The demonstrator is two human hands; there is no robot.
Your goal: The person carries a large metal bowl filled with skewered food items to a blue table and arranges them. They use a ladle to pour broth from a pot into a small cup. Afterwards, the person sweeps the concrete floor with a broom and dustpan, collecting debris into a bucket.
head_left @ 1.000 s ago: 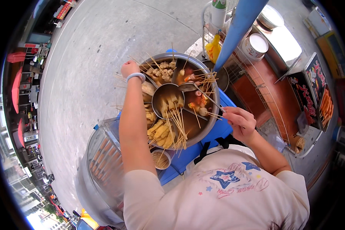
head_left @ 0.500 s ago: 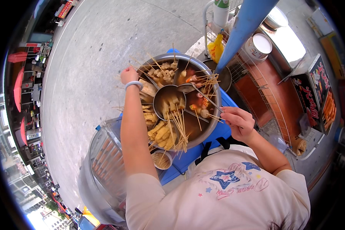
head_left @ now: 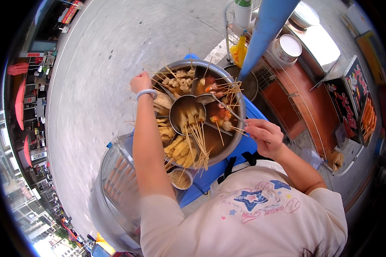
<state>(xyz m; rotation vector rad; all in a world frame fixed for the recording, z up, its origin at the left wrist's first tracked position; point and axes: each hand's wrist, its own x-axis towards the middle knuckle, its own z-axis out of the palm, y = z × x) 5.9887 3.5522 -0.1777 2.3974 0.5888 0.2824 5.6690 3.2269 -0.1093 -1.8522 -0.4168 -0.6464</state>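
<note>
A round metal pot [head_left: 243,112] with divided sections of broth holds many skewered foods. Beyond its far left rim is my left hand [head_left: 140,82], with a pale bangle at the wrist. Its fingers are curled together among bamboo stick ends, and what they grip is hidden. My right hand [head_left: 266,136], at the pot's right edge, pinches the handle of a metal ladle [head_left: 205,98]. The ladle's bowl rests over the rim of the round central well [head_left: 171,118]. Skewers of tofu-like rolls [head_left: 192,118] stand in that well, and yellow folded pieces [head_left: 182,152] lie in the near section.
A cup of bamboo sticks [head_left: 181,178] stands close to the pot's near side. Left of it is a clear domed cover [head_left: 111,192] over sausage-like rows. A blue pole [head_left: 268,36] rises at the right, near a wire rack [head_left: 294,96] and a lidded white tub [head_left: 286,48].
My left hand has shifted slightly outward, to the left of the pot rim. The right hand and ladle hold nearly the same place over the pot; the whole view has drifted a little.
</note>
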